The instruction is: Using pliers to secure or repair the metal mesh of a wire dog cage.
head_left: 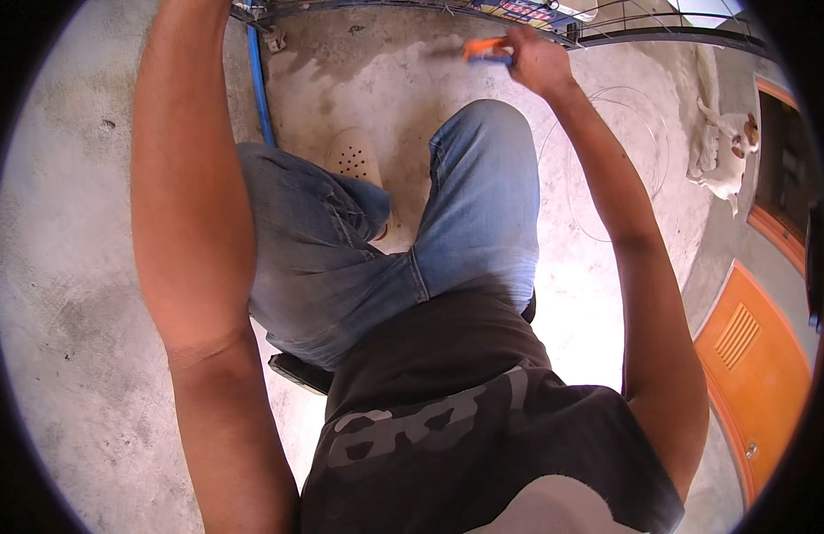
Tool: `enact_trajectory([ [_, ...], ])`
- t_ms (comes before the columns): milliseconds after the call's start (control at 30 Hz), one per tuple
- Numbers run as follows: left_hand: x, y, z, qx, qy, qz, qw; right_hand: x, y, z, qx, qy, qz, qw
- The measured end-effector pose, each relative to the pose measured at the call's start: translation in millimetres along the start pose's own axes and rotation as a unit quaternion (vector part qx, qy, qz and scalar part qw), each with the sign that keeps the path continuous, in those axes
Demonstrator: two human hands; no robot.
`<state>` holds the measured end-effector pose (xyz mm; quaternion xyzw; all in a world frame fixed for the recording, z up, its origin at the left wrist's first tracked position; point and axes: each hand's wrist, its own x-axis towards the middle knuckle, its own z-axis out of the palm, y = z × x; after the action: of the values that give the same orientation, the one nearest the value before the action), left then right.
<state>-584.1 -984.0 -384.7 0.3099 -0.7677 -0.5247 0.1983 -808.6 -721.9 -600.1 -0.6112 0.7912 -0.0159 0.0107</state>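
My right hand is closed round pliers with orange and blue handles, held out beyond my right knee. Motion smears the tool, and its grey jaws blur toward the left. Just past that hand runs a black metal frame with thin wire mesh. My left arm stretches up the left side of the view, so the hand lies outside the top edge. What it holds or touches is hidden.
A loop of thin wire lies on the concrete floor right of my knee. One blue pipe runs beside my left leg. A white-and-brown dog is at the right, near an orange door. My foot wears a pale clog.
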Motion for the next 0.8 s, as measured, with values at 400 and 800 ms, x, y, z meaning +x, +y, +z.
enact_trajectory([
  [400,33,-27,-4,-0.049,0.033,-0.092,0.994,15,2,-8,0.0,-0.124,0.196,0.973],
  [800,20,-18,-8,0.0,-0.01,-0.03,0.999,21,10,2,0.006,-0.109,0.196,0.974],
])
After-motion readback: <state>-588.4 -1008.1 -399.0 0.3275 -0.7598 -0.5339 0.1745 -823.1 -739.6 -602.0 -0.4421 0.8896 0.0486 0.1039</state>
